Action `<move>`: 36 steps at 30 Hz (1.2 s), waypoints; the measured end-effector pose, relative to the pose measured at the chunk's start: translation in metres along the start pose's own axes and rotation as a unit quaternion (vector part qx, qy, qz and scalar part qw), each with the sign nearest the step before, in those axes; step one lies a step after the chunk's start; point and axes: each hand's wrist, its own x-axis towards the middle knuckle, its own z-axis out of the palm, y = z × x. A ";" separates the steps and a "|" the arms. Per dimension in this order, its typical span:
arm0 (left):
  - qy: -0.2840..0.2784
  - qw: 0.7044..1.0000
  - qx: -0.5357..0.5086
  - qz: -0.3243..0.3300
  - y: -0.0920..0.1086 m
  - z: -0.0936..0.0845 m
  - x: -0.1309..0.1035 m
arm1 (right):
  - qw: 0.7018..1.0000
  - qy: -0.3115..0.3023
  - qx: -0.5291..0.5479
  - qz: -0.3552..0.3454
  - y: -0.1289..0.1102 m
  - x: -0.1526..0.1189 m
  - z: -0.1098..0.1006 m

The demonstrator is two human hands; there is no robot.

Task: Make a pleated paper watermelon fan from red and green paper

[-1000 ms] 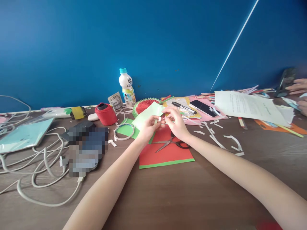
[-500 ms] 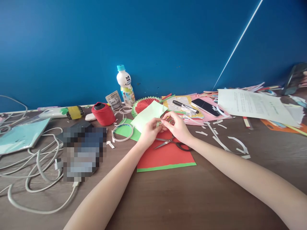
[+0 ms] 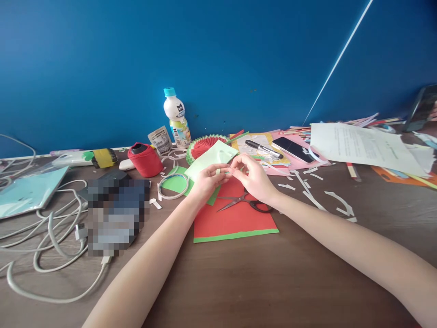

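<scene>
"Hands?"
"Left hand [image 3: 207,178], right hand [image 3: 250,175]: fingers curled, tips meeting; can't tell what they pinch. Small pale scrap [image 3: 217,171] at left fingers. Pale green sheet [image 3: 209,160] just behind."
"Risks?"
"Loose grip could lose the scrap. Scissors [image 3: 241,198] lie partly open on the red sheet [image 3: 235,223], handles just beside right wrist; a dropped wrist could knock them."
"Room?"
"Brown tabletop [image 3: 256,282] shows nearside, past the red sheet's green edge: elbow space. Blue wall [image 3: 239,54] limits far side; cables [image 3: 51,298] crowd left, white strips [image 3: 312,200] right."
</scene>
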 end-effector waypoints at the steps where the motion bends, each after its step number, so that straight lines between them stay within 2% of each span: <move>1: 0.000 1.000 -0.012 -0.004 0.001 -0.001 0.000 | 0.997 -0.061 0.034 0.029 -0.005 0.000 -0.001; 3: 0.003 0.999 -0.036 -0.017 0.004 -0.002 -0.001 | 0.970 -0.210 0.087 0.086 -0.014 -0.002 -0.002; 4: 0.007 0.999 -0.049 -0.024 0.005 -0.002 -0.001 | 0.957 -0.248 0.109 0.104 -0.017 -0.004 -0.001; 5: 0.011 0.998 -0.063 -0.029 0.006 -0.003 -0.001 | 0.951 -0.260 0.122 0.113 -0.018 -0.006 0.001; 8: 0.026 0.993 -0.108 -0.029 0.007 -0.006 -0.001 | 0.966 -0.217 0.099 0.095 -0.017 -0.017 0.012; 12: 0.044 0.989 -0.139 -0.034 0.007 -0.009 0.001 | 0.976 -0.206 0.015 0.075 -0.008 -0.025 0.020; 17: 0.038 0.987 -0.152 -0.041 0.008 -0.011 0.001 | 0.986 -0.143 -0.006 0.082 0.012 -0.014 0.004; 24: 0.031 0.992 -0.110 -0.045 0.007 -0.012 0.001 | 0.976 -0.017 -0.191 0.104 0.036 -0.001 -0.021; 27: 0.020 0.994 -0.102 -0.042 0.007 -0.011 0.000 | 0.984 0.024 -0.154 0.087 0.034 -0.001 -0.021; 32: -0.026 0.999 -0.029 -0.006 0.006 -0.007 -0.004 | 0.999 0.041 0.015 0.033 0.022 -0.005 -0.006; 36: -0.055 0.998 0.006 0.017 0.004 -0.007 -0.004 | 0.999 0.039 0.023 -0.015 0.015 -0.012 0.007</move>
